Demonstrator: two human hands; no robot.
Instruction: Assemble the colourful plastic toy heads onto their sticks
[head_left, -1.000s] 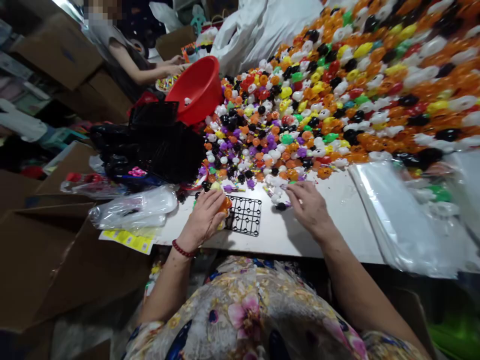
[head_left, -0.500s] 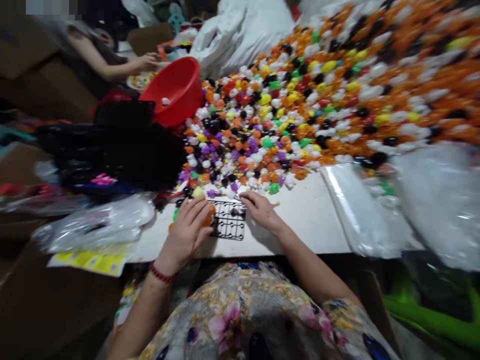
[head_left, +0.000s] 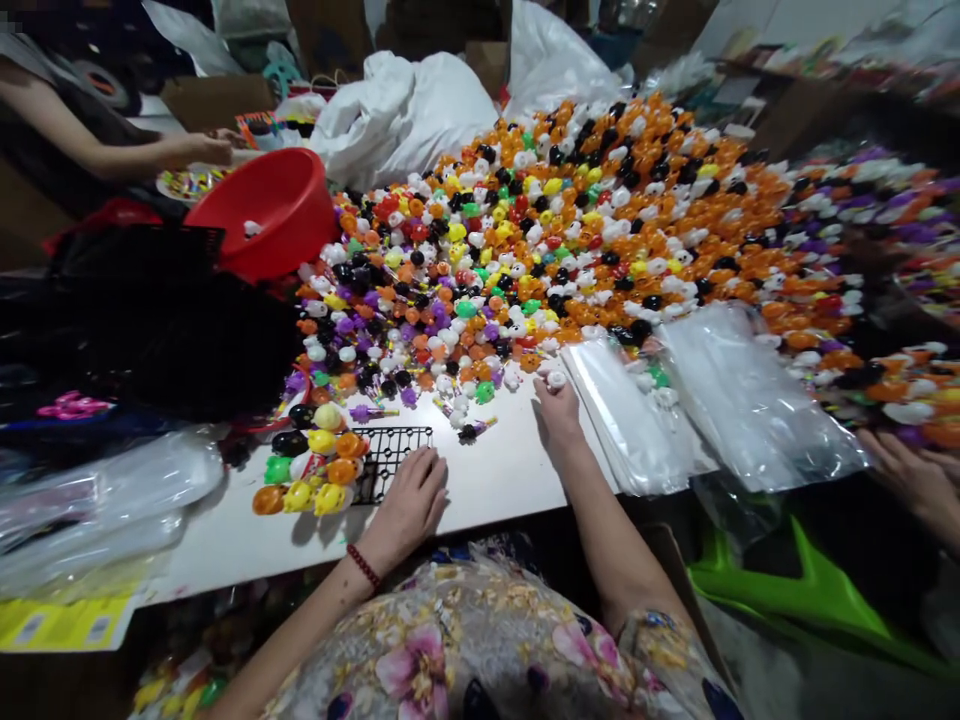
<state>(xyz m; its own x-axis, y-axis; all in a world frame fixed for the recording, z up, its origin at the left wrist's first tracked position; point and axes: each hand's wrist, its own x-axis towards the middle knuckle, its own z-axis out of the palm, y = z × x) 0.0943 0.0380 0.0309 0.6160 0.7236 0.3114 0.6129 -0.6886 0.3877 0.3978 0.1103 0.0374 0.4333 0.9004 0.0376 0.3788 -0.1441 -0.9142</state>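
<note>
A black plastic grid (head_left: 393,446) lies on the white tabletop (head_left: 487,470). Several toy heads (head_left: 321,468), yellow, orange, green, white and black, stand in rows at its left part. My left hand (head_left: 411,490) rests at the grid's right edge, fingers bent over it and the thumb along the near side. To the right, at the front of a big pile of small toys, my right hand (head_left: 561,408) pinches a small white toy head (head_left: 556,380). A few toys on striped sticks (head_left: 477,430) lie loose between my hands and the pile.
The pile (head_left: 525,250) spreads across the table's back. Clear plastic bags (head_left: 630,430) lie right of my right hand. A red basin (head_left: 277,215) stands back left, beside another person's arm (head_left: 150,155). Another person's hand (head_left: 911,475) shows at far right, above a green chair (head_left: 795,590).
The view has turned right. My left hand has left the toy heads for the grid's right edge. My right hand has moved right, away from the grid, and now holds a white toy head.
</note>
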